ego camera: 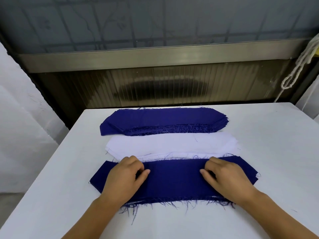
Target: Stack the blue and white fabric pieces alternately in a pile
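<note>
White cloth-covered tabletop (51,195). We find the left hand (124,176) and right hand (226,176), fingers curled, each grip pressing a frayed dark blue fabric piece (174,178) nearest us. Beyond lie a white fabric stack (172,144) and a blue fabric stack (160,118). We judge alternation barely begun; most pieces remain.

Bare hands (124,176); sleeveless forearms

Deep blue fabric pieces (174,180), a white fabric stack (172,144), and a white table (259,135).
</note>
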